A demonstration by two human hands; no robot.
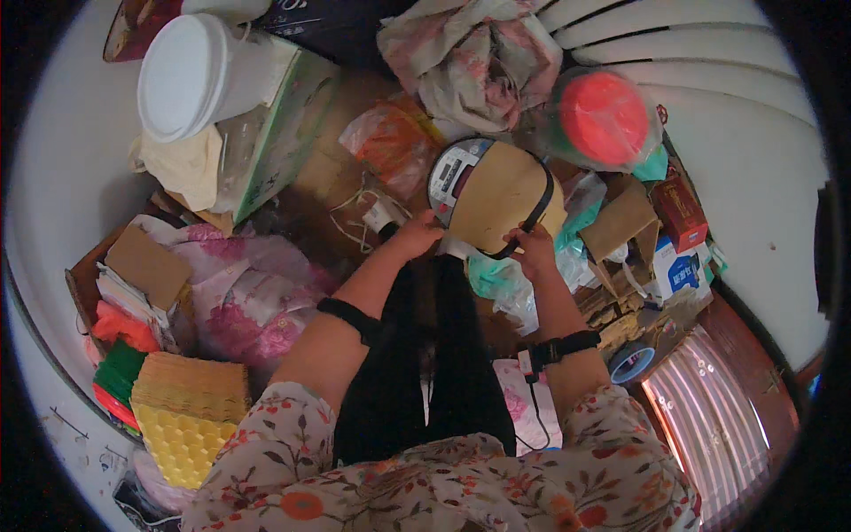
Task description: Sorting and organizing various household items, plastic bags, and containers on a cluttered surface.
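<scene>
— Two hands at work over a heap of clutter. What is underfoot?

— Piled goods hide whatever lies beneath: a white lidded bucket [191, 75], crumpled floral cloth [470, 58], a red-lidded tub in plastic wrap [605, 117], yellow trays [186, 417]; pale walls curve around.

— And the object being held?

— A tan, black-rimmed fan-shaped piece [496, 199], broad end up and away, long axis running from the wrists toward the far pile, tilted slightly right.

— Where are the fingers?

— Left hand [417, 235] grips its lower left edge; right hand [534, 248] is clenched on the lower right rim. It sits between them, over a grey appliance [452, 168].
</scene>
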